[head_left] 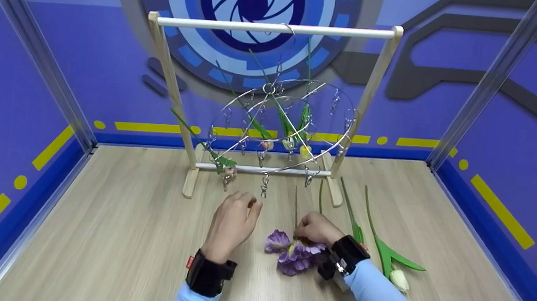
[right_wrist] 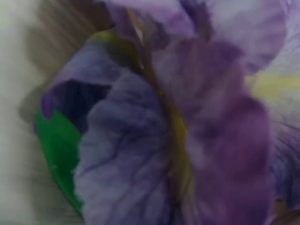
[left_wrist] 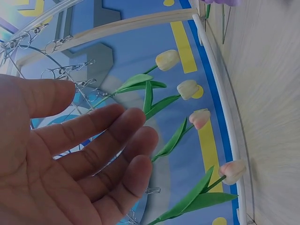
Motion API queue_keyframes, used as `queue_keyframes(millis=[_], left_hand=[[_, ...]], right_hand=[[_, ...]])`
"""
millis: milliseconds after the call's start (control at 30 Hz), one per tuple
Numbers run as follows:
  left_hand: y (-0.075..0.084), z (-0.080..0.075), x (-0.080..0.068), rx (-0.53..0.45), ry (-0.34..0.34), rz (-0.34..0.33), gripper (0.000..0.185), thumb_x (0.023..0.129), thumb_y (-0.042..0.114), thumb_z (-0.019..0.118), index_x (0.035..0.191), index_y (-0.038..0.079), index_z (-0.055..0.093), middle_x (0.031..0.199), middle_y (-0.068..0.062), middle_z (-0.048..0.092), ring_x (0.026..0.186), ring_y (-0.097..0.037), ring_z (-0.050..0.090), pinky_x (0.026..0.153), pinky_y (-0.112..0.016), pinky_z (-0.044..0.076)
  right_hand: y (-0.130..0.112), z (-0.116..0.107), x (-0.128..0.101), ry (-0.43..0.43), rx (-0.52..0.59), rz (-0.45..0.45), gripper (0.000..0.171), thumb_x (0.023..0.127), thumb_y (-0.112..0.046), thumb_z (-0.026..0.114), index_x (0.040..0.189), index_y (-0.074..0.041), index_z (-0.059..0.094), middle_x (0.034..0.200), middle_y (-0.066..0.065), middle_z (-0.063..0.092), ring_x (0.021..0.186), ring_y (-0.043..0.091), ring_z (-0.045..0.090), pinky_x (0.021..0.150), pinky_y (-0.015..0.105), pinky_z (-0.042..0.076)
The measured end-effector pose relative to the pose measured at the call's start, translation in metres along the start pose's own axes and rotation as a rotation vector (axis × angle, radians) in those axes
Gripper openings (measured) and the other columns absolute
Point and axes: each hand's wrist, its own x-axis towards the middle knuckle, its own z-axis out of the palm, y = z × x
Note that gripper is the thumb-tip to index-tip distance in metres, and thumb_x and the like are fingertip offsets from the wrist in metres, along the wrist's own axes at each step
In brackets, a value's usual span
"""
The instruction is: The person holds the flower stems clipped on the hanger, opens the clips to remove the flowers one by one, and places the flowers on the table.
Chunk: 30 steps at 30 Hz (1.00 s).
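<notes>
Right hand [head_left: 322, 230] of the person is bending its fingers and thumb together, pinching the thin stem [head_left: 296, 204] of a purple, ruffle-petalled flower with yellow streaks [head_left: 295, 256], which is showing over the pale wood-grain counter [head_left: 125, 235] between the two hands. The left hand [head_left: 232, 223] is holding nothing, its fingers bending loosely and its thumb standing apart, near a small silver metal clip [head_left: 264, 187] that is dangling from a round wire hanger [head_left: 325, 155]. That hanger is hooking over the white top bar [head_left: 239, 26] of a light wooden rack. Four tulips are hanging bloom-down there: a pale yellow one [left_wrist: 167, 60], a white one [left_wrist: 187, 89] and two pale pink ones [left_wrist: 200, 119] [left_wrist: 233, 172]. A white tulip with green leaves [head_left: 399, 280] is lying on the counter beyond the right forearm. Black wrist straps [head_left: 205, 278] are wrapping both wrists, each carrying a little red tag [head_left: 190, 262] whose lettering is too small to read. A printed circular shutter-like emblem [head_left: 253, 3] is filling the purple-blue back wall's top centre.
</notes>
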Motion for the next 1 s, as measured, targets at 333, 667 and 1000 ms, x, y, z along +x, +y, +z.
queue_keyframes(millis=[333, 667, 1000], left_hand=[[0.001, -0.001, 0.000, 0.006, -0.001, -0.003, 0.014, 0.101, 0.016, 0.064, 0.092, 0.006, 0.069, 0.093, -0.009, 0.068, 0.088, -0.026, 0.066, 0.078, -0.042, 0.055], [0.000, -0.003, 0.001, 0.008, -0.012, -0.007, 0.016, 0.101, 0.019, 0.064, 0.093, 0.006, 0.070, 0.096, -0.010, 0.070, 0.090, -0.029, 0.067, 0.080, -0.044, 0.055], [-0.002, -0.004, 0.001, -0.005, -0.008, -0.017, 0.016, 0.102, 0.017, 0.064, 0.093, 0.006, 0.070, 0.096, -0.011, 0.071, 0.091, -0.029, 0.067, 0.081, -0.045, 0.055]], right_hand=[[-0.004, -0.002, -0.003, 0.009, -0.005, 0.009, 0.018, 0.087, -0.001, 0.070, 0.069, 0.002, 0.069, 0.058, -0.002, 0.057, 0.052, 0.008, 0.051, 0.050, 0.018, 0.044], [-0.007, -0.010, -0.009, 0.002, -0.047, -0.007, 0.015, 0.090, -0.005, 0.070, 0.079, 0.004, 0.070, 0.068, 0.004, 0.065, 0.061, 0.013, 0.057, 0.057, 0.023, 0.048], [-0.011, -0.022, -0.018, -0.030, -0.062, -0.031, 0.016, 0.091, -0.007, 0.066, 0.081, 0.006, 0.070, 0.073, 0.009, 0.070, 0.062, 0.014, 0.058, 0.055, 0.022, 0.046]])
